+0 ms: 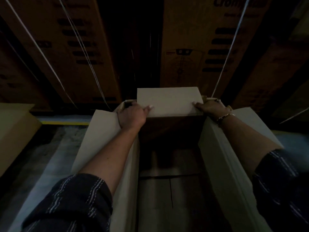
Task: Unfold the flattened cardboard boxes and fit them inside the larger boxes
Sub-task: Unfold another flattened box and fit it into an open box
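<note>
Stacked cartons [192, 47] behind; left grip [132, 114] and right grip [210, 108] pinch side edges of end flap [168, 101].

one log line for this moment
left hand grips end panel left edge | right hand grips its right edge | long box open, side flaps out

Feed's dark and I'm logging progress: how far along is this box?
Done: the box is opened out, side flaps spread. In hand: left hand and right hand grip the far flap at its two edges. Left: the box shows only its bare floor, so fitting one inside another looks not yet done; too dark to tell if this is the inner or the larger box.
</note>
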The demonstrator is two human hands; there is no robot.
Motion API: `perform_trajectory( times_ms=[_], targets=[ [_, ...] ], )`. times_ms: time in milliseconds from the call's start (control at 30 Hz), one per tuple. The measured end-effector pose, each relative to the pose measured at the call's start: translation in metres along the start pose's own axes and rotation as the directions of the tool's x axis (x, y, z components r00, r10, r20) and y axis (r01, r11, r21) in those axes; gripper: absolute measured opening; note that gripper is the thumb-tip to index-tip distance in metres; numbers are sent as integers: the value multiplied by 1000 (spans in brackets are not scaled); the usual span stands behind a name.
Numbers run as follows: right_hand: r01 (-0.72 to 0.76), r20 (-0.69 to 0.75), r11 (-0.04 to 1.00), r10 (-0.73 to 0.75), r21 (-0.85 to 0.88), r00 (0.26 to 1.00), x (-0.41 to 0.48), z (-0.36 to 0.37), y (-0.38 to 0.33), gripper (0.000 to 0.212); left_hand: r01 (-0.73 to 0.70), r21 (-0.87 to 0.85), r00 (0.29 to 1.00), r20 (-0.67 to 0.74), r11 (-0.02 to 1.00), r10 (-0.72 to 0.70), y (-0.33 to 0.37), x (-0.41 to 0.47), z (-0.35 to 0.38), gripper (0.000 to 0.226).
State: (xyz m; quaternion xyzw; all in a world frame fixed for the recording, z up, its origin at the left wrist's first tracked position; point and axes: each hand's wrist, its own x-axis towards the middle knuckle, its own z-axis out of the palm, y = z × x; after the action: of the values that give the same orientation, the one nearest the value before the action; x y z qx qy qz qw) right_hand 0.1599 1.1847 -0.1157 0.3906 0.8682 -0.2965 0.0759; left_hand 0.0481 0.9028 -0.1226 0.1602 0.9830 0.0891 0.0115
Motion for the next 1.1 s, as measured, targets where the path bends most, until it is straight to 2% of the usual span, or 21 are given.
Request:
perform_trajectory(
  times_ms=[67, 167, 300, 433, 633, 800, 933, 1033, 1100],
  targets=[
    [9, -119, 983, -31, -183, 992, -36, 3, -7, 86, -21, -8, 1000, -4, 1000, 21, 1, -5, -2, 72],
    [100, -223, 933, -185, -345, 957, -68, 11, 1, 69, -72, 12, 997, 19, 997, 71, -3, -14, -7, 72],
    [135, -279, 872, -292, -471, 915, -106, 3, 21, 72, -121, 183, 993, 32, 976, 117, -10, -31, -19, 88],
    [208, -319, 797, -445, -567, 837, -155, -11, 34, 68, -126, 222, 992, 1, 967, 129, -15, -63, -46, 96],
    [272, -331, 768, -528, -580, 782, -221, -21, 41, 70, -223, 297, 970, -29, 929, 242, -39, -136, -97, 91],
    [330, -335, 765, -567, -553, 752, -273, -27, 17, 70, -247, 284, 942, -155, 926, 299, -80, -192, -132, 88],
    [411, -300, 743, -616, -528, 729, -307, -23, -22, 71, -222, 174, 934, -243, 959, 260, -134, -234, -155, 86],
    [470, -260, 708, -661, -528, 704, -328, -9, -63, 71, -182, 91, 946, -254, 979, 200, -184, -261, -167, 84],
    [530, -183, 659, -702, -535, 688, -345, 11, -108, 71, -105, 45, 958, -264, 993, 114, -233, -278, -177, 83]
  ],
)
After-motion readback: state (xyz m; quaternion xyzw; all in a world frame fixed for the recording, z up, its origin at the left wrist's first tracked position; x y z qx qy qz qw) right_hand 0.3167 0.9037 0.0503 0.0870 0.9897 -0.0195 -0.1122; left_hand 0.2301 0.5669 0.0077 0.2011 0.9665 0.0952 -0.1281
